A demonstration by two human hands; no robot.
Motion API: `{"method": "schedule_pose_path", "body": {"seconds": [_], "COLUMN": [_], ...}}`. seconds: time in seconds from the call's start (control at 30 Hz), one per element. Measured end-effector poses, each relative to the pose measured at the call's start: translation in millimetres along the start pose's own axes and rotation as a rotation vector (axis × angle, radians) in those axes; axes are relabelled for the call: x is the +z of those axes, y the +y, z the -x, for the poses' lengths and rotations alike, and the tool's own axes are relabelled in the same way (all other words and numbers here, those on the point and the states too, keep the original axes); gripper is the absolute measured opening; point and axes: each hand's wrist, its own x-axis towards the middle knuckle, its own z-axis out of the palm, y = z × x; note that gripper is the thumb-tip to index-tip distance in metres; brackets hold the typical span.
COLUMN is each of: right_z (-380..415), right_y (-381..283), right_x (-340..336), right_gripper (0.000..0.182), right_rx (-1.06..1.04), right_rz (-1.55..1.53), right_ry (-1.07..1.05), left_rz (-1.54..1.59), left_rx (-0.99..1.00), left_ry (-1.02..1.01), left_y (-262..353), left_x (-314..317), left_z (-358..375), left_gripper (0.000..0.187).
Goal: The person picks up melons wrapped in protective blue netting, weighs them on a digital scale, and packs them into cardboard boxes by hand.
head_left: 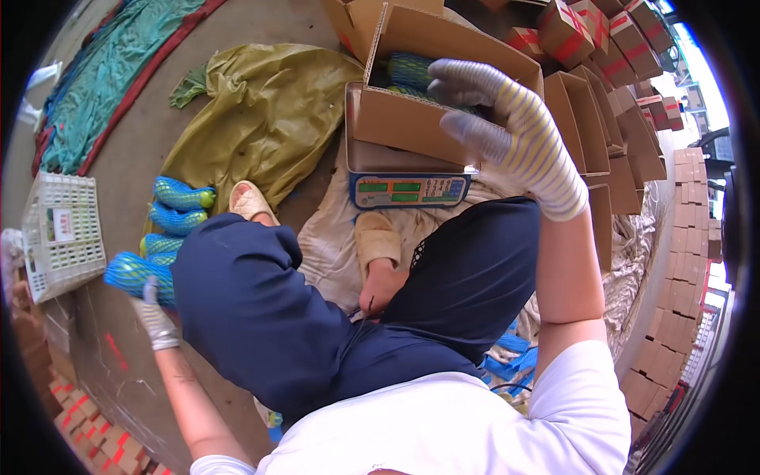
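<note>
- The gloved fingers (475, 83) of the right hand (507, 127) are being held spread and slightly curled over the rim of the open carton (412, 119); nothing is being pinched between them, and they are hovering just above the blue-netted fruit (410, 71) already lying inside.
- The carton is being carried on the weighing scale (408, 190), at the far edge of its platform, with the lit display facing the person.
- The fingers of the left hand (154, 317) are being closed around a netted fruit (134, 273) on the floor (127, 142), at the near end of a small row of wrapped fruits (180, 207) beside the white plastic crate (59, 233); whether it is fully gripped cannot be told, as the palm is turned away.
- The step in hand is judged to be filling the carton on the scale: one piece is being picked up while the right hand is being kept at the box.
- The next move is judged to call for the picked fruit being lifted across the knees and being set into the free space of the carton, with the display being watched.
- Stacks of folded cartons (602, 32) are standing behind the scale, and an olive sack (261, 119) is lying on the floor.
</note>
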Motion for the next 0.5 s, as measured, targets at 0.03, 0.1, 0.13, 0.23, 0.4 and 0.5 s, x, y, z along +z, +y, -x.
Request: {"method": "schedule_pose_path", "body": {"seconds": [0.03,0.1,0.13,0.23,0.4,0.5], "right_z": [8,15,14,3,-5,-12], "right_y": [-9,-17,-23,-48,-96,-65], "right_x": [3,9,11,21,28,1], "right_gripper": [0.045,0.044,0.044,0.056,0.068,0.081], "right_rx": [-0.059,-0.158,-0.168,-0.358,-0.332,-0.017], "right_rz": [0.002,0.003,-0.005,-0.042,-0.056,-0.006], "right_ry": [-0.017,-0.047,-0.048,-0.072,0.161,0.108], "left_rz": [-0.015,0.201,0.310,0.495,0.438,0.203], "left_rx": [0.095,0.243,0.251,0.368,0.367,0.346], "left_ry": [0.081,0.066,-0.015,-0.233,-1.120,-0.863], "left_y": [61,125,168,271,319,306], "left_x": [17,26,41,108,214,235], "left_z": [-4,-31,-32,-10,55,63], "left_gripper": [0.071,0.058,0.059,0.048,0.055,0.054]}}
